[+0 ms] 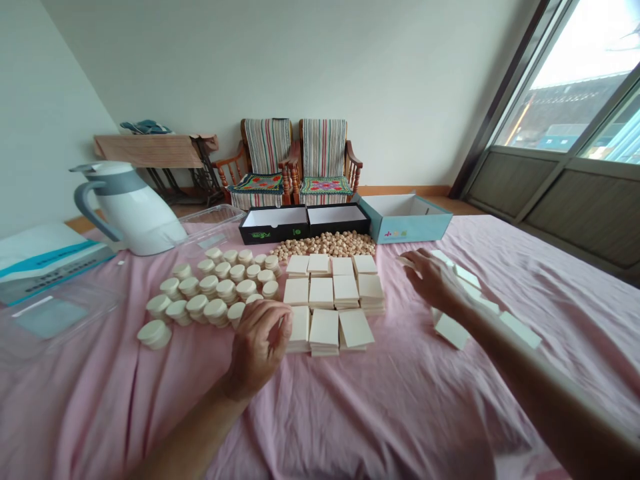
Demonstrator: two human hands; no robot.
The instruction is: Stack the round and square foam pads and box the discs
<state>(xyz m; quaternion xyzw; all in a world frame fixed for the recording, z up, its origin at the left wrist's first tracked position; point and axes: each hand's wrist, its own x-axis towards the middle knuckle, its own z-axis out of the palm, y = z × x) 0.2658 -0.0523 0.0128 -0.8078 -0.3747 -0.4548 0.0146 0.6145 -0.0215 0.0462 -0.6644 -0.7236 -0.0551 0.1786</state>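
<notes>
My left hand (260,347) is curled, thumb against fingers, beside the front left stack of square wooden tiles (299,327). Its fingertips are partly hidden, so I cannot make out whether anything is in them. Several neat stacks of square tiles (324,328) stand in rows at the centre. To the left are short stacks of round wooden discs (216,309). My right hand (429,279) reaches forward on the right, fingers closed on a pale square tile (406,262) seen almost edge-on. Loose square tiles (451,331) lie scattered under and around that forearm.
Behind the stacks lies a heap of small wooden pieces (333,245). Black boxes (275,231) and a light blue box (413,227) stand beyond. A white jug (133,217) and clear plastic containers (55,320) are at left, on a pink cloth (390,413).
</notes>
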